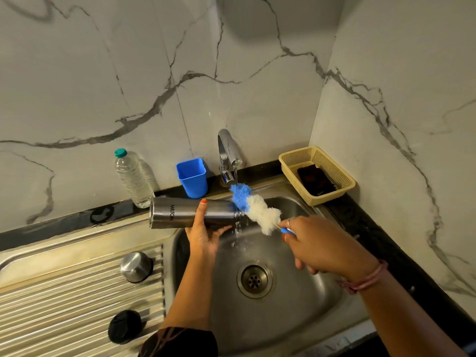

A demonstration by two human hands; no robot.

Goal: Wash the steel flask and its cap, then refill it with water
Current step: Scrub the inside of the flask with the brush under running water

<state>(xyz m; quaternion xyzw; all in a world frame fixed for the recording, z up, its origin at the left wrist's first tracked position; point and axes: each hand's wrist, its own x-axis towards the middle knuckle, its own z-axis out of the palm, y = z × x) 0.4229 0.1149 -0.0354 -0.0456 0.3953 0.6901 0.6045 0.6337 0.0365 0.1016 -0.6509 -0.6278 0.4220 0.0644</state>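
We hold the steel flask [180, 213] sideways over the sink [296, 318], left hand [206, 231] wrapped round its body, mouth toward the running tap [228, 153]. Our right hand [316, 243] pinches the bottle brush [255, 207] by its handle, bristles at the mouth. The wet flask could slip from our grip; the cap [136, 266] waits on the drainboard [64, 292].

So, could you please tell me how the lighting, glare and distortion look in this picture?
Head view: wide-angle bending curves the counter edge and walls; a soft dark shadow sits high on the marble wall; glare streaks the steel flask and ribbed draining board; the falling water and splashes look slightly blurred; the rest is fairly sharp.
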